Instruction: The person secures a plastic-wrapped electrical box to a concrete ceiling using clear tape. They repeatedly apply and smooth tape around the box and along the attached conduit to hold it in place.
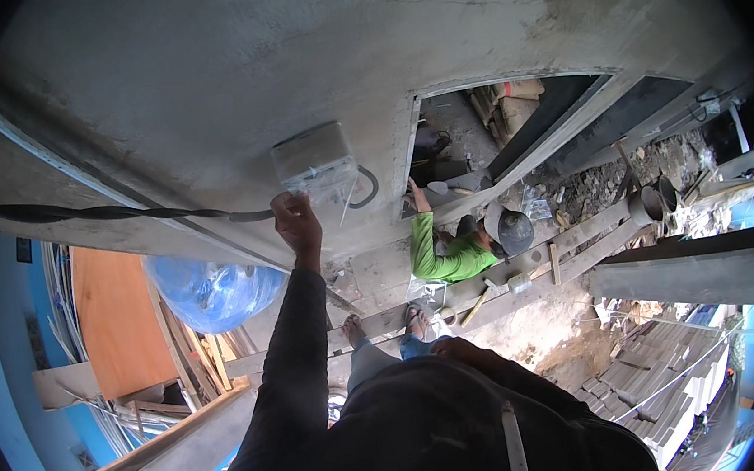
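My left hand (297, 220) reaches up to the wall with its fingers closed round a thick black twisted cable (111, 209). The cable comes in from the left and loops to the right below a grey electrical box (313, 157) fixed on the grey plaster wall (226, 77). Clear plastic hangs off the lower part of the box, right beside my fingers. Down by my thigh rests my right hand (454, 348), partly behind my sleeve; its fingers cannot be made out.
I stand on narrow planks (579, 257). A co-worker in a green shirt (451, 251) and dark hat works to my right at a wall opening (476, 135). A hammer (477, 306) lies on the planks. Blue plastic wrap (215, 292), a wooden board (117, 319) and rubble (613, 185) surround the place.
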Demonstrator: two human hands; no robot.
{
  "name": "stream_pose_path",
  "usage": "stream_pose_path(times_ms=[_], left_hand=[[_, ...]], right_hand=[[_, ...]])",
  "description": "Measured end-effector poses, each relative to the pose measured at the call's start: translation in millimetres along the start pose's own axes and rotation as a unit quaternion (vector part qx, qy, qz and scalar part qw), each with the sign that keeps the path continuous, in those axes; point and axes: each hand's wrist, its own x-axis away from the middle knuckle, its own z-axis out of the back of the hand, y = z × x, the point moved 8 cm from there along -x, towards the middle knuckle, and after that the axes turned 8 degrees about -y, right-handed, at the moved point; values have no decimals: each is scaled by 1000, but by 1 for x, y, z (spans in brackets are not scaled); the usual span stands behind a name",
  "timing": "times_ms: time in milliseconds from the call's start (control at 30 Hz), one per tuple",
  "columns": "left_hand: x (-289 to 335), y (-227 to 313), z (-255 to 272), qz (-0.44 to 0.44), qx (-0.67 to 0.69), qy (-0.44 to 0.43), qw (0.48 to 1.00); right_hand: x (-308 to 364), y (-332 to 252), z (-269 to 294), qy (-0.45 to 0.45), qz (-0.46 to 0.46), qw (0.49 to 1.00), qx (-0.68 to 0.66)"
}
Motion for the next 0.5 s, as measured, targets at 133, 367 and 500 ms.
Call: stream_pose_path(times_ms=[133,367,500], left_hand=[[-4,-5,1,-15,-69,-9,997],[-6,-4,-3,-33,-113,-38,992],[-8,-13,-9,6,-73,-69,995]], right_hand=[[4,-3,-5,-2,-9,998,-56],[3,-17,-50,23,-20,990,-140],[9,-39,-66,55,-27,979,-194]])
